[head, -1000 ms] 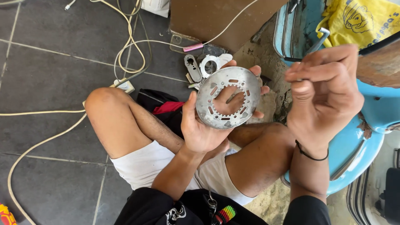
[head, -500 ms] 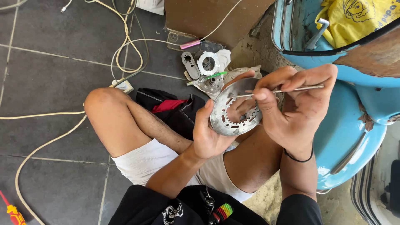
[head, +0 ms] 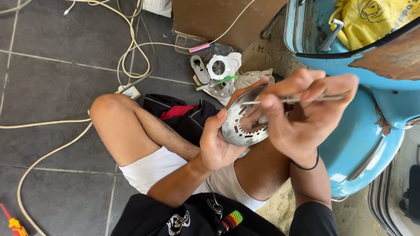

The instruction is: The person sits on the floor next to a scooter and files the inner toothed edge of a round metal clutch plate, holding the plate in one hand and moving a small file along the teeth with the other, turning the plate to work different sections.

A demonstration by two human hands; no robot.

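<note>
Your left hand [head: 216, 144] grips the round, slotted grey metal disc [head: 240, 124] by its rim; your right hand [head: 302, 118] fingers pinch a thin metal rod [head: 302, 99] across it.

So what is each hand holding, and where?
Left hand grips the round perforated grey metal plate by its rim; right hand pinches a thin metal rod mid-length.

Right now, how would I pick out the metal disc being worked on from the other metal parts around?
Start at the big blue scooter body on the right, then move left to the seated person's lap. There the left hand holds up a round grey perforated disc, with the right hand putting a thin metal tool to it. Unlike the smaller parts on the cloth beyond, it is off the floor.
</note>
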